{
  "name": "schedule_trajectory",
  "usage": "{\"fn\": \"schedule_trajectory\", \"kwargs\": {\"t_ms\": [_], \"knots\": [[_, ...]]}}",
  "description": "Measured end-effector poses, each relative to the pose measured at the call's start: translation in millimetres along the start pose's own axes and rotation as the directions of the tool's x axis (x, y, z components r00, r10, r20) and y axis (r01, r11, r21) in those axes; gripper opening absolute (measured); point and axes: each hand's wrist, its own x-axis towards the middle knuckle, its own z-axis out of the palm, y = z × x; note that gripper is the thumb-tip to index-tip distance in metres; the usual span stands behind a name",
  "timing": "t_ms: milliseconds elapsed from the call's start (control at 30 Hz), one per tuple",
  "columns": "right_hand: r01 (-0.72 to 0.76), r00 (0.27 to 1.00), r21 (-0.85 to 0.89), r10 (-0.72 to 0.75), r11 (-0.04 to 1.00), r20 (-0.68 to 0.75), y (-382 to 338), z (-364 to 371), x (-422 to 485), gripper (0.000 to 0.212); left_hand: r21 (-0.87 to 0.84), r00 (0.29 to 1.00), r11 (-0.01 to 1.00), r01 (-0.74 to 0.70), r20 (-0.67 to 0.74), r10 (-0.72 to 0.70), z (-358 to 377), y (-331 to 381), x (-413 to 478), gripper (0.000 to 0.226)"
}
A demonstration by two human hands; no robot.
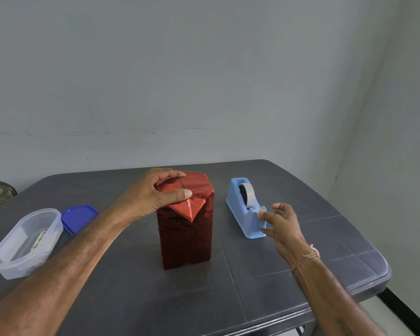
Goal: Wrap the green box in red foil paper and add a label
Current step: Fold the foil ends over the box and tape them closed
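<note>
The box (186, 236) stands upright in the middle of the table, covered in red foil paper, with a thin strip of green showing at the top seam. My left hand (155, 194) rests on its top, thumb and fingers holding the folded flaps down. The light blue tape dispenser (246, 209) stands to the right of the box. My right hand (280, 224) is at the dispenser's front end, thumb and forefinger pinching the free end of the tape (261, 210). A label (38, 240) lies inside the clear container.
A clear plastic container (0, 260) sits at the left, with its blue lid (78, 218) beside it. The dark grey table (301, 282) ends close on the right and near side. A wall stands behind.
</note>
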Motion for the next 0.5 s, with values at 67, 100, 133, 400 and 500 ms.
{"fn": "schedule_trajectory", "kwargs": {"t_ms": [67,100,133,400,500], "knots": [[0.001,1.0,-0.001,-0.001,1.0,0.003,5.1,-2.3,-0.9,0.042,-0.001,1.0,1.0,-0.001,-0.01,0.001,0.6,0.8,-0.5,0.074],[-0.001,1.0,-0.002,0.001,1.0,0.003,7.9,-3.4,-1.1,0.041,-0.001,1.0,1.0,-0.001,-0.012,0.001,1.5,1.4,-0.9,0.07],[0.002,1.0,-0.006,-0.002,1.0,0.003,10.4,-4.1,-0.8,0.039,-0.002,1.0,1.0,-0.001,-0.014,0.001,2.0,1.6,-0.8,0.067],[0.069,0.996,-0.015,-0.07,0.997,-0.059,35.1,0.1,6.1,0.033,0.019,1.0,1.0,0.011,-0.029,-0.011,0.8,0.0,-1.4,0.062],[0.08,0.99,-0.022,-0.082,0.997,-0.113,41.0,4.4,8.6,0.038,0.017,0.999,1.0,0.013,-0.032,-0.012,1.7,0.8,-0.9,0.06]]}}
